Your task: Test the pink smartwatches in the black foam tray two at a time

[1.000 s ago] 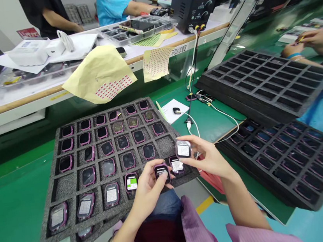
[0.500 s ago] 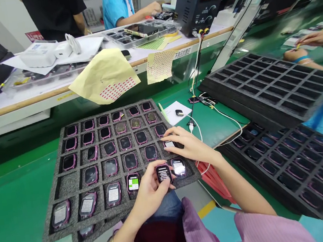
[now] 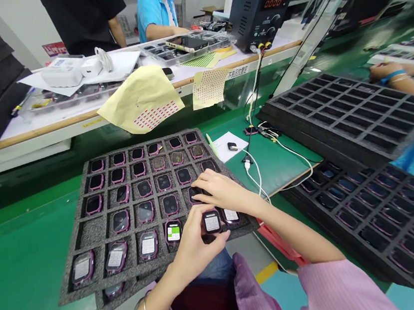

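A grey foam tray [image 3: 100, 243] holds several purple-rimmed watches, some with lit screens. My left hand [image 3: 196, 234] is closed round a watch [image 3: 211, 222] with a lit white screen, held over the tray's near right part. Reaching in from the right, my right hand [image 3: 221, 189] has its fingertips on a dark-screened watch [image 3: 194, 195] in the tray; whether they grip it cannot be made out. Just right of the held watch, another lit watch [image 3: 231, 216] lies in the tray. One watch [image 3: 173, 232] shows a green and white screen.
Stacked foam trays [image 3: 357, 116] stand at the right, above a filled tray [image 3: 374, 225]. White cables [image 3: 257, 169] and a paper [image 3: 230, 144] lie behind my right hand. A shelf with a power supply [image 3: 264, 9] runs across the back. Other people are behind it and at far right.
My right hand has moved left, from the watch at the tray's right side to one nearer my left hand. The held watch's screen went from dark with text to white.
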Motion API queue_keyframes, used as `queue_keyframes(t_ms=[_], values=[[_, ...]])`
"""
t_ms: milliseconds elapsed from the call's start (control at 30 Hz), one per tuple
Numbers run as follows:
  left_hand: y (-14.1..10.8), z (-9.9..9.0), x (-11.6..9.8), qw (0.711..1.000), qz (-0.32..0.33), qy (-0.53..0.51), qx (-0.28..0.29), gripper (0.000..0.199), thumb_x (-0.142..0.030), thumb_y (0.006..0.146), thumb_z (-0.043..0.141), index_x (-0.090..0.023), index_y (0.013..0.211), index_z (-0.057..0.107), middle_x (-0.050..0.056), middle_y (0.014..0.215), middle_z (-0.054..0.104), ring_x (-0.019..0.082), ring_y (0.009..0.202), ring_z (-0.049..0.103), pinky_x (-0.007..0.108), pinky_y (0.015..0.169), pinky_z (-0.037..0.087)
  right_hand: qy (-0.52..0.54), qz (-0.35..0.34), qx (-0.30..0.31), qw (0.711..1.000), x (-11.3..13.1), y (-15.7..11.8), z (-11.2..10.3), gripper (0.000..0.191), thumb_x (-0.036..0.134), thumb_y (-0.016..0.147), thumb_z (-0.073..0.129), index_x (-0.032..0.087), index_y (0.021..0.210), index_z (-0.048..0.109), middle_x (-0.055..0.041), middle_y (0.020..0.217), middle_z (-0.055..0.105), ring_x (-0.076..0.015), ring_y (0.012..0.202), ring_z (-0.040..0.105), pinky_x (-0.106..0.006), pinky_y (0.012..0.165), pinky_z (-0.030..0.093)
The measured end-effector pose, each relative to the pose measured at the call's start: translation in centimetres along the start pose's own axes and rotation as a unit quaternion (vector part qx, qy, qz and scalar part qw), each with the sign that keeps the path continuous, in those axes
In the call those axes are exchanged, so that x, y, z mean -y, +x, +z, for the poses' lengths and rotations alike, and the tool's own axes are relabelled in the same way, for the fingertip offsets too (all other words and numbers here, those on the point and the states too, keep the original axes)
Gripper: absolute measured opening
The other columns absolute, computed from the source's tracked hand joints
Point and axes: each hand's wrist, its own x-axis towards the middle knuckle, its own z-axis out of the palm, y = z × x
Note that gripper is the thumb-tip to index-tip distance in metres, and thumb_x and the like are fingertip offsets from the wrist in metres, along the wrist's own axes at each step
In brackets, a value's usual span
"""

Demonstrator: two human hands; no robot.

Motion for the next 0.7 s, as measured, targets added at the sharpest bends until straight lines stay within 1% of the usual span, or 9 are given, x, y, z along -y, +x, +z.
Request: queue_keyframes(t_ms=[67, 133, 267, 333, 433, 533, 567, 633, 700], values=[[0.1, -0.2, 0.0, 0.992, 0.063, 0.111, -0.007, 0.042, -0.017, 0.082, 0.061, -0.021, 0.121, 0.044, 0.011, 0.116, 0.051, 0.026, 0.110, 0.055, 0.041, 0.092, 0.050, 0.002, 0.017, -0.003, 1.000, 0.3, 0.4, 0.5, 0.014, 0.024, 0.091, 0.062, 0.011, 0.089, 0.066, -0.0134, 0.085, 0.060, -0.0293, 0.088, 0.052, -0.042, 0.078, 0.045], [0.2, -0.4, 0.0, 0.971, 0.100, 0.217, -0.005, 0.045, -0.021, 0.084, 0.060, -0.018, 0.125, 0.040, 0.013, 0.117, 0.051, 0.028, 0.114, 0.053, 0.045, 0.095, 0.047, 0.017, 0.030, -0.009, 0.999, 0.3, 0.9, 0.9, 0.014, 0.026, 0.088, 0.066, 0.012, 0.086, 0.065, -0.0125, 0.083, 0.060, -0.0292, 0.087, 0.053, -0.040, 0.076, 0.045], [0.3, 0.0, -0.1, 0.907, 0.092, 0.411, -0.003, 0.035, -0.035, 0.089, 0.055, -0.012, 0.116, 0.049, 0.015, 0.106, 0.058, 0.032, 0.097, 0.057, 0.048, 0.080, 0.049, 0.094, 0.023, -0.014, 0.995, -0.6, 1.6, 1.0, 0.021, 0.027, 0.078, 0.078, 0.013, 0.085, 0.065, -0.0060, 0.078, 0.060, -0.0230, 0.077, 0.056, -0.033, 0.070, 0.045], [0.7, 0.4, 0.0, 0.874, 0.087, 0.477, -0.025, 0.045, -0.040, 0.088, 0.057, -0.008, 0.118, 0.050, 0.019, 0.106, 0.059, 0.034, 0.095, 0.057, 0.048, 0.077, 0.048, 0.143, 0.017, -0.023, 0.989, -1.2, 1.7, 0.7, 0.018, 0.027, 0.077, 0.078, 0.014, 0.081, 0.065, -0.0025, 0.073, 0.058, -0.0193, 0.069, 0.055, -0.031, 0.066, 0.045], [1.2, 0.8, 0.1, 0.847, 0.092, 0.523, -0.035, 0.068, -0.048, 0.084, 0.060, -0.002, 0.131, 0.044, 0.024, 0.111, 0.058, 0.035, 0.096, 0.055, 0.049, 0.078, 0.046, 0.215, 0.022, -0.065, 0.974, -1.8, 1.7, -0.3, 0.019, 0.033, 0.083, 0.070, 0.015, 0.080, 0.064, -0.0034, 0.076, 0.059, -0.0186, 0.072, 0.057, -0.030, 0.067, 0.046], [1.2, 0.8, -0.4, 0.832, 0.093, 0.546, -0.006, 0.070, -0.051, 0.084, 0.057, -0.002, 0.133, 0.044, 0.024, 0.117, 0.057, 0.035, 0.097, 0.054, 0.047, 0.078, 0.046, 0.283, 0.029, -0.108, 0.953, -1.9, 1.4, -1.3, 0.028, 0.044, 0.090, 0.058, 0.017, 0.088, 0.058, -0.0088, 0.097, 0.063, -0.0204, 0.087, 0.062, -0.032, 0.072, 0.051], [1.0, 0.6, -0.8, 0.829, 0.097, 0.551, 0.006, 0.069, -0.052, 0.085, 0.056, -0.004, 0.133, 0.044, 0.024, 0.120, 0.056, 0.036, 0.099, 0.054, 0.047, 0.079, 0.045, 0.309, 0.034, -0.116, 0.943, -1.8, 1.3, -1.6, 0.029, 0.047, 0.092, 0.053, 0.017, 0.091, 0.056, -0.0099, 0.101, 0.064, -0.0199, 0.087, 0.064, -0.032, 0.070, 0.052], [0.5, -0.5, -1.7, 0.832, 0.115, 0.542, 0.030, 0.065, -0.052, 0.087, 0.053, -0.008, 0.135, 0.043, 0.022, 0.126, 0.054, 0.035, 0.103, 0.053, 0.046, 0.081, 0.045, 0.393, 0.076, -0.126, 0.908, -1.5, 1.1, -2.0, 0.030, 0.048, 0.093, 0.050, 0.018, 0.094, 0.051, -0.0100, 0.100, 0.067, -0.0174, 0.073, 0.067, -0.027, 0.056, 0.052], [0.2, -2.3, -2.7, 0.843, 0.122, 0.523, 0.037, 0.052, -0.047, 0.091, 0.048, -0.012, 0.129, 0.047, 0.018, 0.122, 0.056, 0.032, 0.102, 0.053, 0.044, 0.082, 0.045, 0.476, 0.136, -0.132, 0.859, -1.1, 0.8, -2.1, 0.031, 0.047, 0.090, 0.057, 0.017, 0.093, 0.052, -0.0078, 0.089, 0.069, -0.0117, 0.050, 0.060, -0.019, 0.038, 0.041]])
